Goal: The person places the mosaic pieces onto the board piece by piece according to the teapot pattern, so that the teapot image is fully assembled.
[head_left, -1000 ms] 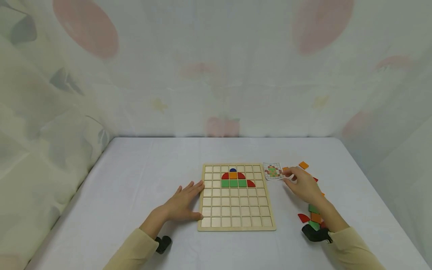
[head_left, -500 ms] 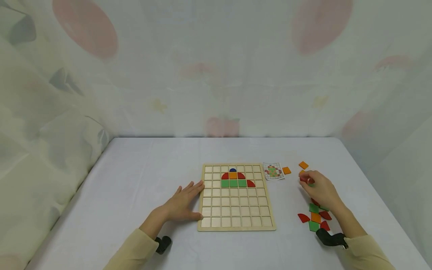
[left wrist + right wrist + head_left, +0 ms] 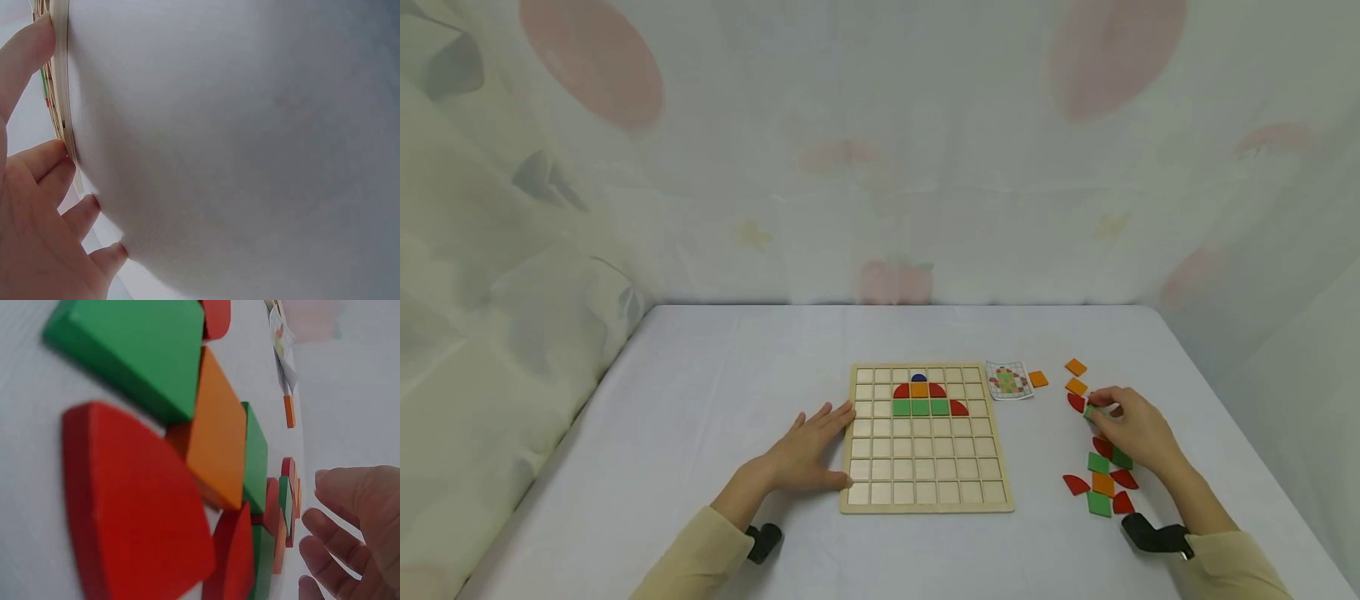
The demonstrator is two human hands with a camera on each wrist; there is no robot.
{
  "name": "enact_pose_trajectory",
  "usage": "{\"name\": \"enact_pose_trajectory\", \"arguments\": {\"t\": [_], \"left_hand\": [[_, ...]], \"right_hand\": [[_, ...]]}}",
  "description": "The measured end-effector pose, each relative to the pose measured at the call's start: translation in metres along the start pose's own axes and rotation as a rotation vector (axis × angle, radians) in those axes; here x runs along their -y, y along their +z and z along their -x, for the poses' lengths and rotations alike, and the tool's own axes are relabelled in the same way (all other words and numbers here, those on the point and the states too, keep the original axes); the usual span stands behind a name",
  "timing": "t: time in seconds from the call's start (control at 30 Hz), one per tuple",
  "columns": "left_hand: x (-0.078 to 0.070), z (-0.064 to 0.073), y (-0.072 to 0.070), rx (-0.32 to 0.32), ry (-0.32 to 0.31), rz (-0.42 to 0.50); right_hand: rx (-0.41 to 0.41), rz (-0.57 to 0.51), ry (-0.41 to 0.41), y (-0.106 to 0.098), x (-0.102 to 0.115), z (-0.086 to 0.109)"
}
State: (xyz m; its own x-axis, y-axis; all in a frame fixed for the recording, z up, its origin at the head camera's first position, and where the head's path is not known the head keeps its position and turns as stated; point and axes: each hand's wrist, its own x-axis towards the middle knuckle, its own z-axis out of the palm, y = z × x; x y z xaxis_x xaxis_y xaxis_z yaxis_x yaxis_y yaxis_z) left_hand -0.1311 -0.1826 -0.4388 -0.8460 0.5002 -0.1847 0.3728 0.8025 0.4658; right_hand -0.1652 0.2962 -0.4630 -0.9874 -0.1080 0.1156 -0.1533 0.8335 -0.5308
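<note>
My left hand (image 3: 808,454) lies with spread fingers against the left edge of a wooden grid board (image 3: 925,507). In the left wrist view, thumb and fingertips touch the board's side (image 3: 61,75). Red quarter-circles (image 3: 958,407), an orange square (image 3: 919,390), green squares (image 3: 921,407) and a small blue half-round piece (image 3: 919,378) sit in the board's upper cells. On the right, my right hand (image 3: 1131,425) is over the loose tiles, its fingertips by a green tile (image 3: 1088,412). The right wrist view shows its thumb and fingers (image 3: 331,537) apart, with nothing between them.
A small printed pattern card (image 3: 1009,381) lies at the board's upper right. Orange squares (image 3: 1076,367) are beyond the right hand; red quarter-circles (image 3: 1076,485) and green squares (image 3: 1099,504) lie nearer the front. A patterned cloth wall (image 3: 880,167) stands behind the table.
My right hand has moved from the pattern card rightward and nearer, past a red quarter-circle, to the green tile. My left hand and the pieces on the board have stayed put.
</note>
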Motion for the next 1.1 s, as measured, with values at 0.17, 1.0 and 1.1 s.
{"name": "enact_pose_trajectory", "arguments": {"t": [0.17,1.0,1.1], "left_hand": [[0.0017,-0.0009,0.0008,0.006,-0.005,-0.003],[0.0061,-0.0034,0.005,0.001,-0.006,-0.016],[0.0062,-0.0032,0.0048,0.0,0.001,-0.017]], "right_hand": [[-0.011,0.02,-0.01,0.0009,-0.0042,0.001],[0.072,0.073,0.017,0.0018,-0.0055,-0.0031],[0.068,0.086,0.012,0.0024,-0.005,-0.0025]]}}
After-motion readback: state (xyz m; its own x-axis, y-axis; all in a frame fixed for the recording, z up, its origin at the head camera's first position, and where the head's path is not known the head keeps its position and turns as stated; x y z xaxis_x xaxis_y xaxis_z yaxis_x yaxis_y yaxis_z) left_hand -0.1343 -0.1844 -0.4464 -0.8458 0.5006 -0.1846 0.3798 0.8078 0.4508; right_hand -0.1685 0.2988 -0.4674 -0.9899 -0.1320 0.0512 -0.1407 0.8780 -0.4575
